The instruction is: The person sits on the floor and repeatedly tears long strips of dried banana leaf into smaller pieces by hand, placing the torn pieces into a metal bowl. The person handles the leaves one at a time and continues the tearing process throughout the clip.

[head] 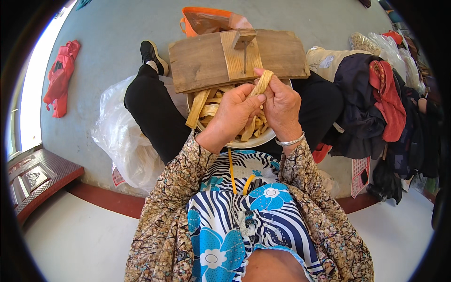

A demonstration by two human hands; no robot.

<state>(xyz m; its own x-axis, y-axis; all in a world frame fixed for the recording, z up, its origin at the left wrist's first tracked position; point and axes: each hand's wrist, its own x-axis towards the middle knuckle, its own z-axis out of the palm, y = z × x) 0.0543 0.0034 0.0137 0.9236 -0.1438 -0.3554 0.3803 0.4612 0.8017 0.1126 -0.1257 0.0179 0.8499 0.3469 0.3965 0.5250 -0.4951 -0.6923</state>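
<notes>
A pale yellow, fibrous-looking folded strip [263, 81] is held between both hands above the basin. My left hand [230, 112] pinches its lower part between thumb and fingers. Close beside it, my right hand [283, 100] grips the upper part, whose folded end sticks up past the fingers. Under my hands a round, light-coloured basin [243, 144] holds many similar strips and short pieces. One long strip [198, 108] leans over its left rim. Across the basin's far side lies a wooden board [197, 58]. An upright thin metal piece [245, 58] stands against a lighter wood plate on it.
Behind the board stands an orange bag [206, 19]. Clear plastic bags [121, 130] lie beside my left leg. Dark clothes [359, 105] with a red cloth [387, 102] are heaped at right. A red bundle [62, 77] rests on the floor far left.
</notes>
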